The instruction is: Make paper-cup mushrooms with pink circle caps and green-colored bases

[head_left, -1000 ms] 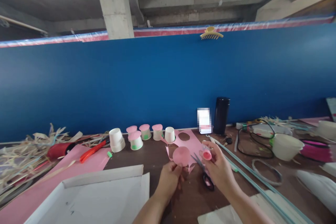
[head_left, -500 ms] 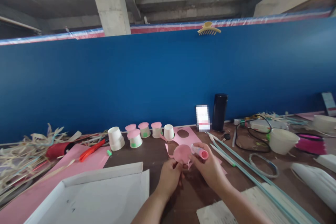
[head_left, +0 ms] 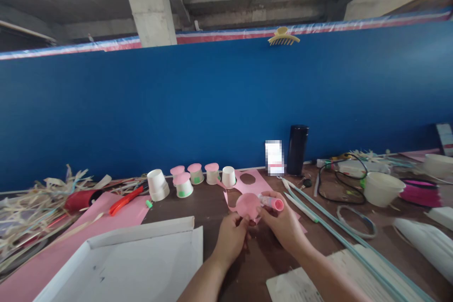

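My left hand [head_left: 231, 233] pinches the lower edge of a round pink paper disc [head_left: 247, 205] above the brown table. In my right hand [head_left: 281, 226] is a glue stick [head_left: 272, 203] with a pink end, lying sideways, its other end at the disc's right edge. Behind the disc lies a pink sheet [head_left: 260, 181] with a round hole cut in it. A bare white paper cup [head_left: 228, 177] stands upside down beside that sheet. To its left are several upturned cups topped with pink discs, such as the front cup [head_left: 184, 189].
An open white box lid [head_left: 148, 259] lies front left. Red-handled scissors [head_left: 125, 201] rest on pink paper, near a pile of pale strips [head_left: 31, 217]. At right are a dark bottle [head_left: 297, 151], long pale-blue strips [head_left: 339, 229] and a white tub [head_left: 382, 188].
The view has shifted slightly. Both hands keep their hold on the disc and the glue stick, and the glue stick has tilted a little closer to level.
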`<action>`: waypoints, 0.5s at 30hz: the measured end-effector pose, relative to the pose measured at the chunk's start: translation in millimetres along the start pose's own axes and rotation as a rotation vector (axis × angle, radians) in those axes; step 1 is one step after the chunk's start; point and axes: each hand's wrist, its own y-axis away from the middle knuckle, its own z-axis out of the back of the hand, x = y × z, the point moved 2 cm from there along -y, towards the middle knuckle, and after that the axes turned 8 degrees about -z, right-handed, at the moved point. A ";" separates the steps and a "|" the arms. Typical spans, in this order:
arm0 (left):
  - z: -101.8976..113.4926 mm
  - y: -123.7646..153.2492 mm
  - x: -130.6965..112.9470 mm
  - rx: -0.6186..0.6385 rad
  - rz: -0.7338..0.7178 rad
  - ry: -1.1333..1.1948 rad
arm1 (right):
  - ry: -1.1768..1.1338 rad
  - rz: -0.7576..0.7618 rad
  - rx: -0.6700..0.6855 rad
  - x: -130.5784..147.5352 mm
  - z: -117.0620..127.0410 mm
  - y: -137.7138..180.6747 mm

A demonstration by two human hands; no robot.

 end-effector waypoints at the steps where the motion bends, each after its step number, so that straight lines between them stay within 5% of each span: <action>1: 0.0 -0.3 0.0 -0.001 0.000 0.000 | 0.005 -0.001 0.005 0.4 -0.3 0.2; 15: -0.6 -2.5 3.0 -0.057 0.016 0.269 | 0.009 -0.015 0.002 4.9 -2.9 4.8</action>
